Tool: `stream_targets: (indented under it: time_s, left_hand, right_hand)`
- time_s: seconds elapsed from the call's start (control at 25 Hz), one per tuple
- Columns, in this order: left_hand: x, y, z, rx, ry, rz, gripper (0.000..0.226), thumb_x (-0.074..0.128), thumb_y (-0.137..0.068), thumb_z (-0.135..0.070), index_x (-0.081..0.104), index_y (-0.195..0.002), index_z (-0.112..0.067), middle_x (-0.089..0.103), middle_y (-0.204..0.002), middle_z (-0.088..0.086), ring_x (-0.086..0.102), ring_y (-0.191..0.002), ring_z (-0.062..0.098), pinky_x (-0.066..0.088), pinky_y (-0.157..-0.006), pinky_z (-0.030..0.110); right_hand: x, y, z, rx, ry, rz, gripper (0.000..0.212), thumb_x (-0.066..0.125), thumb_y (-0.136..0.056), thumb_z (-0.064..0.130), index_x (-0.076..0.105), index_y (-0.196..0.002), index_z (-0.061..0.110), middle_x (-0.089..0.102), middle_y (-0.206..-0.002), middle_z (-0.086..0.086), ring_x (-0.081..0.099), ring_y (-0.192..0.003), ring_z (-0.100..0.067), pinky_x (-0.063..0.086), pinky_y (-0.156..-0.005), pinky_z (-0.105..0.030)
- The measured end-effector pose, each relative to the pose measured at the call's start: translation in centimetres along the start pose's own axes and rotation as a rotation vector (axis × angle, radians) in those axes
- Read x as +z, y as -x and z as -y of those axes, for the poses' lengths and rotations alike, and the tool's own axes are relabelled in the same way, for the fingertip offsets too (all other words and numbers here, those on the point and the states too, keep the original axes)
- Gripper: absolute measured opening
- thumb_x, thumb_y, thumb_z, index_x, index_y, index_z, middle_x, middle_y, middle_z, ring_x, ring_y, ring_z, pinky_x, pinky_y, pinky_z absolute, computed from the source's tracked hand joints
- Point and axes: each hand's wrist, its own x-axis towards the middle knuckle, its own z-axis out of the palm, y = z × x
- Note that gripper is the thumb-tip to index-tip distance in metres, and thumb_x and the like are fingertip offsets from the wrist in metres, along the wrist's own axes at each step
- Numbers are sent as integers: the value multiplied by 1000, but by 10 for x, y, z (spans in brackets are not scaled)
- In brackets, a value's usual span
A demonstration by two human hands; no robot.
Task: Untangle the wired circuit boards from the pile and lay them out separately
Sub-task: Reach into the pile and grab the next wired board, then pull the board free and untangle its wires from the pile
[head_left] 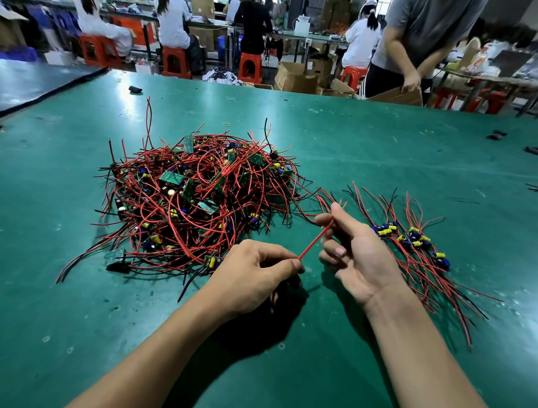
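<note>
A tangled pile point(197, 198) of small green circuit boards with red and black wires lies on the green table point(370, 152), left of centre. To the right, several separated boards point(413, 239) with yellow and blue capacitors lie in a row, their wires fanned out. My left hand point(253, 279) pinches the near end of a red wire point(313, 243) between thumb and forefinger. My right hand point(357, 252) holds the same wire higher up between thumb and forefinger, its other fingers loosely curled. The wire runs taut between both hands, just in front of the pile.
Small black parts point(135, 89) lie at the far left and at the far right edge point(498, 135). A yellow rubber band point(227, 124) lies behind the pile. A person in a grey shirt point(419, 41) handles a cardboard box point(396, 95) at the table's far side. Seated workers fill the background.
</note>
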Motion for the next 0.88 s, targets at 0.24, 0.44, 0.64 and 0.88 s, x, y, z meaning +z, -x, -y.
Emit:
stream_targets:
  time_s: [0.24, 0.44, 0.64, 0.88]
  left_hand:
    - [0, 0, 2, -39, 87, 105, 14, 67, -92, -19, 78, -88, -11, 76, -75, 3, 63, -57, 5, 47, -61, 17]
    - [0, 2, 4, -49, 149, 139, 14, 66, -92, -16, 78, -87, -10, 76, -78, 8, 65, -64, 12, 50, -68, 23]
    - [4, 0, 6, -137, 426, 69, 16, 59, -95, -6, 70, -86, 2, 72, -72, 15, 63, -52, 21, 51, -51, 25]
    - [6, -3, 10, -113, 569, -98, 22, 55, -98, -11, 70, -89, 3, 71, -73, 16, 65, -53, 21, 55, -50, 27]
  right_hand:
    - [-8, 0, 7, -70, 5, -56, 36, 64, -93, 34, 73, -67, 12, 44, -51, 8, 27, -37, -3, 22, -40, -16]
    - [-8, 2, 12, 139, -334, 56, 38, 62, -88, 27, 59, -52, 15, 41, -55, 4, 26, -34, -8, 25, -39, -20]
    - [-2, 3, 6, 32, -121, -26, 37, 62, -93, 40, 67, -67, 15, 44, -59, 7, 27, -37, -5, 21, -40, -18]
    - [22, 20, -27, -22, 376, 240, 34, 69, -91, 38, 75, -94, 5, 51, -60, -7, 48, -46, -15, 45, -43, -22]
